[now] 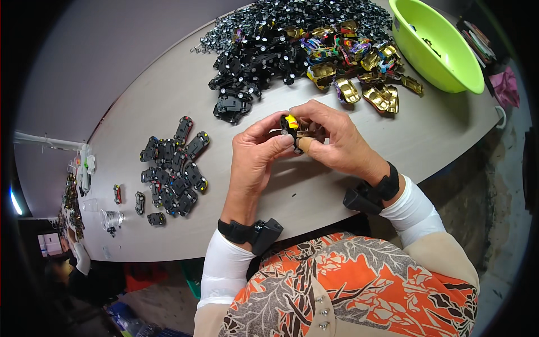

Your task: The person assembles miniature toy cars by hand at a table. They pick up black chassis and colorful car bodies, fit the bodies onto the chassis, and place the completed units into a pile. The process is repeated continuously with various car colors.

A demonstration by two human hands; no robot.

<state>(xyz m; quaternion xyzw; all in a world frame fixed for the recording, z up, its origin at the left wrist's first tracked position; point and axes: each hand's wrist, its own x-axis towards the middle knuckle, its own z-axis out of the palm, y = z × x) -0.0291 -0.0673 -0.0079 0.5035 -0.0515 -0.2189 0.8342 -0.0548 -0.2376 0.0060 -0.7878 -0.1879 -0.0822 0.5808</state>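
Between the fingertips of both hands is a small toy car point(291, 122) with a yellow and red body and a black underside with wheels. My left hand point(251, 154) pinches it from the left, thumb near a wheel. From the right, my right hand point(342, 137) closes on it too, with a tan wrap on one digit; its curled fingers are partly hidden behind. Just beyond my hands lie a heap of black car chassis point(252, 67) and several shiny gold and coloured car bodies point(382, 98).
A pile of small wheel parts point(331, 12) spreads along the far edge. The lime-green basin point(449, 70) stands far right. To the left lie several toy cars, undersides up point(174, 174), beside a clear plastic cup point(112, 218). Another person point(81, 272) is at the far lower left.
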